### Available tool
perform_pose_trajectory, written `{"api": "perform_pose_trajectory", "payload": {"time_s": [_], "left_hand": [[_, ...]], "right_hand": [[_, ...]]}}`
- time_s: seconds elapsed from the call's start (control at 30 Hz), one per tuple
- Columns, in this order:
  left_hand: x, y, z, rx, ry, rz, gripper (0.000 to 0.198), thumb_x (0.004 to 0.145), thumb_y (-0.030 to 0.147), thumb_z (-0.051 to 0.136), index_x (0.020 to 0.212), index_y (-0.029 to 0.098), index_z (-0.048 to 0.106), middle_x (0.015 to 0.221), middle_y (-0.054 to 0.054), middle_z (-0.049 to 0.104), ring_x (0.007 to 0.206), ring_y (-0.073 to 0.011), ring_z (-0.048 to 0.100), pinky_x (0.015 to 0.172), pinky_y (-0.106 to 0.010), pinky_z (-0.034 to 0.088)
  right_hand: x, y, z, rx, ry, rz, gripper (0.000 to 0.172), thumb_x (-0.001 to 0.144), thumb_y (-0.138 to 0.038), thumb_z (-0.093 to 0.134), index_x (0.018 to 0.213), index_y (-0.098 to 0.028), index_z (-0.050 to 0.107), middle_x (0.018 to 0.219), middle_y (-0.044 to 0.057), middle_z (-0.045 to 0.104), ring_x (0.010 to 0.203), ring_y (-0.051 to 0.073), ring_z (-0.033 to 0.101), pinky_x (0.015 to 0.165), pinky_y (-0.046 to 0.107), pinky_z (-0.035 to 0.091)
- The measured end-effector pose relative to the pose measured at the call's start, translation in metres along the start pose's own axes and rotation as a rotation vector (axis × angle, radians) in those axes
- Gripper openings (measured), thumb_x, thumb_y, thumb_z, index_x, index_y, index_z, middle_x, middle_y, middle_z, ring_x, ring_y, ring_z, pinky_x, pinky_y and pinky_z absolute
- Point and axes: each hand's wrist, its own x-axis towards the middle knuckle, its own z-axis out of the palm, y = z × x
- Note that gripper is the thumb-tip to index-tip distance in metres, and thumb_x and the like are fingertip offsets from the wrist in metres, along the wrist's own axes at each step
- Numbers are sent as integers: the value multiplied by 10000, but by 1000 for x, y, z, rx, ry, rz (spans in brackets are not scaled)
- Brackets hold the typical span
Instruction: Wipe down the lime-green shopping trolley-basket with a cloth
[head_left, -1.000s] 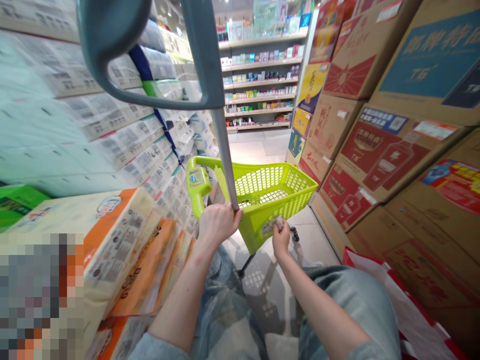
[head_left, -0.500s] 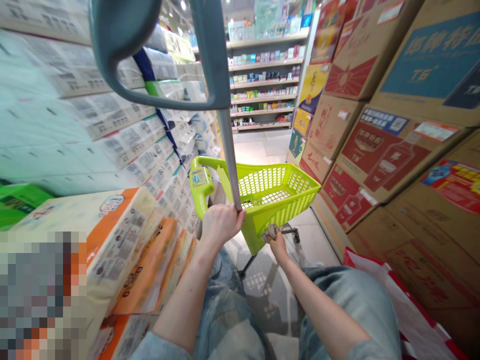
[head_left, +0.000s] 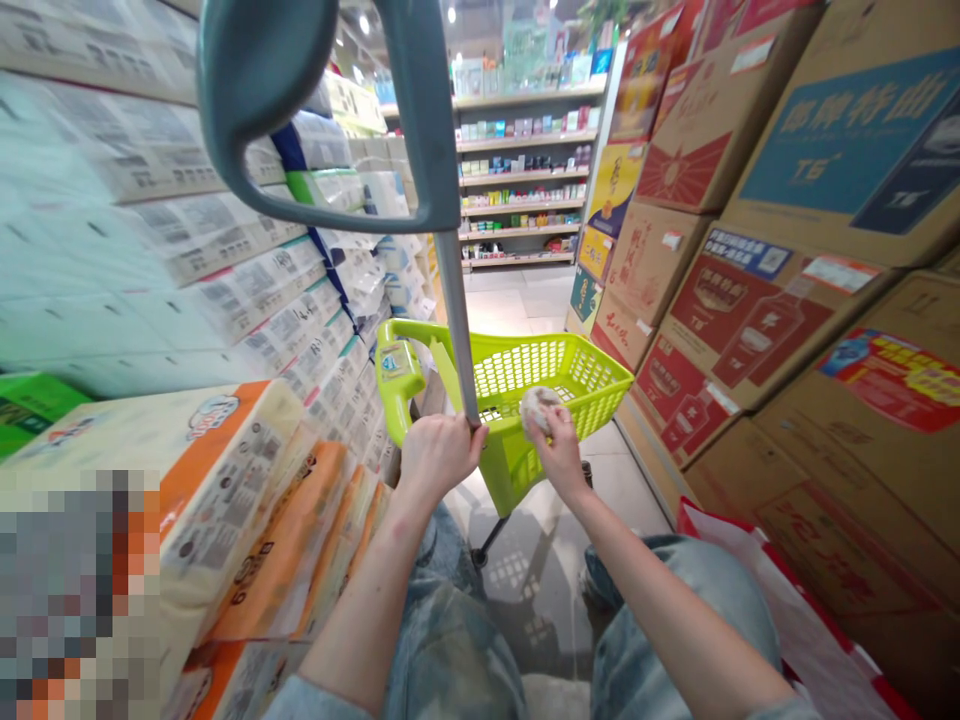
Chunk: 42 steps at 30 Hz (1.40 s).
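Note:
My left hand (head_left: pixel 439 452) is closed around the grey pole (head_left: pixel 457 325) of a lime-green shopping cart (head_left: pixel 559 390), low down near the basket. The pole rises to a grey loop handle (head_left: pixel 277 110) close to the camera. My right hand (head_left: pixel 553 446) is closed on a crumpled grey-white cloth (head_left: pixel 537 406) and presses it against the near rim of the green basket. The basket's mesh inside looks bare. My knees in blue jeans (head_left: pixel 450 640) show below.
Stacked packs of tissue paper (head_left: pixel 225 300) wall the left side, orange-and-white packs (head_left: pixel 247 510) nearest. Tall stacks of brown and red cartons (head_left: pixel 787 290) wall the right. A red-trimmed bag (head_left: pixel 750 590) lies at lower right. The tiled aisle (head_left: pixel 517 300) runs to product shelves (head_left: pixel 525 170).
My right hand has risen with the cloth from the basket's lower front face up to its near rim. My left hand stays on the pole; the view shifted slightly.

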Motion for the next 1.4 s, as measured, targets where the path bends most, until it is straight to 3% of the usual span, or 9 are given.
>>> {"api": "perform_pose_trajectory", "payload": {"time_s": [0.07,0.17,0.4,0.53,0.67,0.93,1.07,1.23,1.4], "left_hand": [[0,0,0,-2,3,-2,486,897,470,317,857,130,661,735,-138,673,737,-262,652,636,-323,424],[0,-1,-1,-3,-1,1,472,897,460,321,870,133,660,736,-134,674,731,-261,652,634,-322,423],[1,-2,0,9,-15,18,448,901,423,308,869,141,655,735,-133,673,724,-267,652,625,-326,421],[3,3,1,20,0,9,454,899,446,316,851,141,649,728,-129,671,720,-261,653,609,-319,416],[3,7,0,26,4,-10,477,903,460,308,841,133,650,723,-137,665,720,-258,653,609,-318,418],[2,8,-1,-11,-14,-39,477,902,450,321,873,110,654,746,-154,668,745,-265,655,634,-327,438],[2,9,-1,-14,-16,-37,455,903,425,331,869,106,652,747,-150,676,772,-255,662,656,-316,445],[2,5,0,-36,-7,-3,425,908,426,336,859,124,631,755,-138,673,776,-254,658,665,-317,445],[2,-8,-8,-167,6,75,347,886,456,419,983,165,581,937,-99,666,908,-212,623,738,-279,439]], "right_hand": [[-1,-8,6,-23,-115,-113,340,859,-291,477,1166,-226,609,1065,88,482,1032,218,529,953,371,419],[1,-1,8,-63,-145,-161,357,857,-218,440,1171,-236,608,1076,82,465,1045,216,522,965,372,411],[41,60,-17,-158,-125,-58,295,846,-275,457,1022,-181,674,928,80,489,898,206,515,899,379,439],[57,73,-24,-208,-71,42,249,819,-258,470,898,-179,693,915,83,527,923,212,496,904,384,433],[48,57,-15,-171,-66,41,252,823,-265,463,906,-196,691,956,77,542,908,199,515,898,369,441],[7,-24,10,4,-104,-27,284,888,-333,445,1021,-221,670,987,74,512,932,187,548,884,328,459],[-6,-50,12,30,-180,-122,273,897,-305,444,1069,-229,642,1034,68,499,979,180,548,883,299,459],[3,-40,10,-105,-180,-256,286,901,-298,438,1105,-233,628,1067,82,559,1033,220,498,916,357,422],[28,3,0,-273,-252,-182,285,920,-307,393,1008,-213,648,917,68,643,902,212,539,846,352,407]]}}
